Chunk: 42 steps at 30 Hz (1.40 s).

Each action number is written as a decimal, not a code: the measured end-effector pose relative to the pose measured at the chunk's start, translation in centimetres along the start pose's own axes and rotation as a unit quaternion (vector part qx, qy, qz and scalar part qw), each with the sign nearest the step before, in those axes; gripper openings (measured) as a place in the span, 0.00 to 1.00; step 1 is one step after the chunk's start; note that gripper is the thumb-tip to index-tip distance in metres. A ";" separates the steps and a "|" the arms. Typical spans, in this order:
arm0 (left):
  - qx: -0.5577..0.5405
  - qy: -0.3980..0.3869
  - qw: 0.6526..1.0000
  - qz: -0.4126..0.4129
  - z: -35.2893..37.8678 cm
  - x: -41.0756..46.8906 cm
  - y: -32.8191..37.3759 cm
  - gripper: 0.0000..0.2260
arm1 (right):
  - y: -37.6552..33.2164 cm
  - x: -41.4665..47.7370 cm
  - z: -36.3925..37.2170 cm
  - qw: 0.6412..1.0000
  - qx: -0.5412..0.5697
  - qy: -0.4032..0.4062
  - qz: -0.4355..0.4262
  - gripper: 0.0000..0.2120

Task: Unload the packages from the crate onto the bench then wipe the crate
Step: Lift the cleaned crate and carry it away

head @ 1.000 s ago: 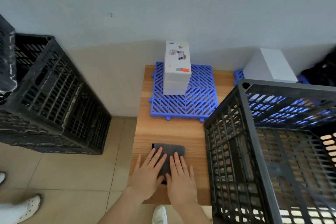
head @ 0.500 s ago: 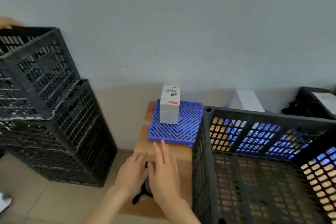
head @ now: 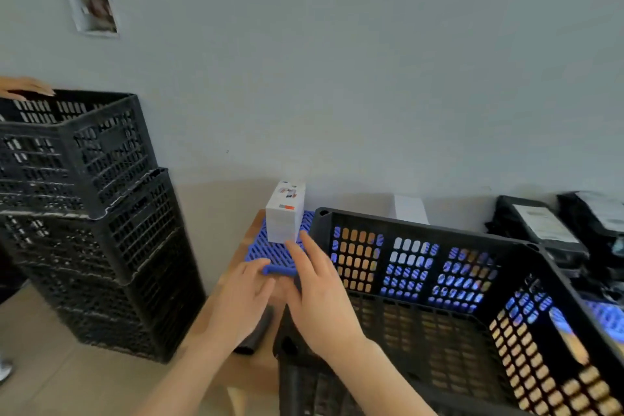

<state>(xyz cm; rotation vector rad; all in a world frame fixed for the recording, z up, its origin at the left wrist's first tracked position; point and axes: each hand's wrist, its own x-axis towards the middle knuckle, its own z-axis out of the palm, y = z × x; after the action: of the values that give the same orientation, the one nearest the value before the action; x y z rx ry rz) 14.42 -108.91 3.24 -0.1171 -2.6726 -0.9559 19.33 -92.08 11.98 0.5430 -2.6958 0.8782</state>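
Grip nil: left hand (head: 241, 302) and right hand (head: 320, 300) loose-fingered, holding nothing, above dark cloth (head: 258, 331) at 6 o'clock on bench (head: 255, 370). Crate (head: 422, 231) at 3 o'clock, seemingly emptied; package (head: 285, 213) upright on blue mat (head: 266, 252) at 12. Wiping step due; next, pinching cloth.

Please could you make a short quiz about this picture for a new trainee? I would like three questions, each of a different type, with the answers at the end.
1. Fill in the missing word: the stacked crates stand on the floor to the ___ of the bench.
2. True or false: the white box stands on the blue mat.
3. Where does the dark cloth show?
A) on top of the white box
B) just beneath the left hand
C) on top of the stacked crates

Key: 1 left; 2 true; 3 B.
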 end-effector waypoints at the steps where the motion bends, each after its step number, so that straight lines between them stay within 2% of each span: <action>1: -0.013 0.004 1.000 -0.003 -0.1 0.1 1.3 0.16 | 1.1 -0.3 -1.1 1.000 -0.012 -0.002 0.005 0.26; 6: 0.009 -0.020 0.999 -0.039 0.1 2.3 5.9 0.19 | 6.7 -0.2 -5.2 0.999 -0.037 -0.026 0.024 0.27; 9: 0.016 -0.015 0.999 -0.026 1.5 4.1 8.5 0.19 | 10.1 1.1 -6.6 0.998 -0.048 -0.047 0.015 0.27; 14: -0.018 0.003 0.999 -0.027 6.0 6.4 12.4 0.18 | 16.1 3.0 -9.1 0.993 -0.091 -0.075 -0.007 0.27; 18: -0.038 -0.023 0.997 -0.059 9.8 6.8 15.4 0.18 | 21.3 3.0 -12.2 0.987 -0.101 -0.124 0.006 0.27; 25: -0.012 -0.044 0.995 -0.091 13.9 7.8 20.8 0.19 | 29.5 5.0 -16.3 0.986 -0.108 -0.128 -0.003 0.26; 29: 0.019 -0.001 0.989 -0.146 14.3 5.4 22.9 0.18 | 33.5 6.4 -16.6 0.972 -0.134 -0.190 -0.036 0.27; 32: 0.064 0.044 0.976 -0.206 13.9 2.2 24.5 0.17 | 35.5 7.7 -16.3 0.958 -0.140 -0.236 -0.084 0.27; 39: 0.178 0.138 0.916 -0.332 15.8 -7.5 29.2 0.18 | 37.9 8.3 -16.0 0.940 -0.157 -0.256 -0.161 0.28; 42: 0.208 0.181 0.869 -0.411 16.1 -10.6 30.9 0.27 | 37.8 8.3 -16.0 0.937 -0.144 -0.282 -0.146 0.28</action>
<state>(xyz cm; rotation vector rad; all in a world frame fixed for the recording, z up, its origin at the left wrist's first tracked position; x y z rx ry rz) 25.86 -74.51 6.95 1.2452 -2.4636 -0.4667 -2.11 -56.34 8.12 1.2402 -3.0294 0.2582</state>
